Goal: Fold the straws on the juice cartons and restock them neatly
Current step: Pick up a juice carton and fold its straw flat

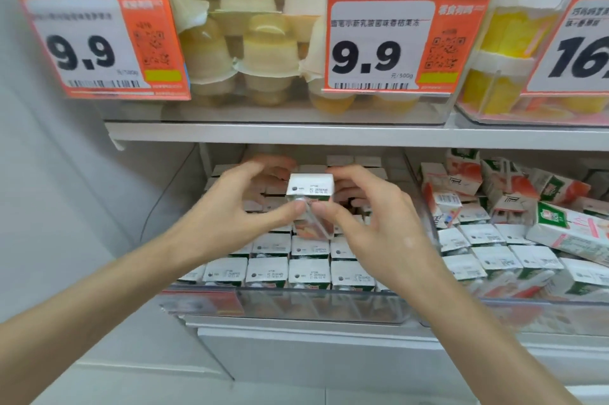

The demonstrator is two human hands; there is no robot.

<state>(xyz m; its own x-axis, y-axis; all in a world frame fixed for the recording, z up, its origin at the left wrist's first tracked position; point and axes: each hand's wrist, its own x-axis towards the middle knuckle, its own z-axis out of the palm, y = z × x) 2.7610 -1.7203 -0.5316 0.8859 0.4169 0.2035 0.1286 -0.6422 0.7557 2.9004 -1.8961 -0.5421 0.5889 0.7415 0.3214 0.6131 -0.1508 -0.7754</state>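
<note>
White card forms the top of the carton (309, 188) you hold, marked with a small dark dot and two lines of printed code. Its near face shows orange and red fruit print, blurred, with a clear-wrapped straw (313, 223) lying slantwise on it. You hold it upright above the middle of the left bin (323, 304), just over the packed rows (296, 268) that stand there tops up. Your left hand (237, 203) curls round its left side and your right hand (369, 216) round its right. Both thumbs meet on the near face at the upper end of the straw, with the fingers wrapped behind. In the right bin (543, 315) the near rows stand upright, while loose cartons (487, 187) lie tumbled farther back, some on their sides. On the shelf (263, 134) above, jelly cups (263, 52) sit behind an orange tag (379, 42) reading 9.9.
</note>
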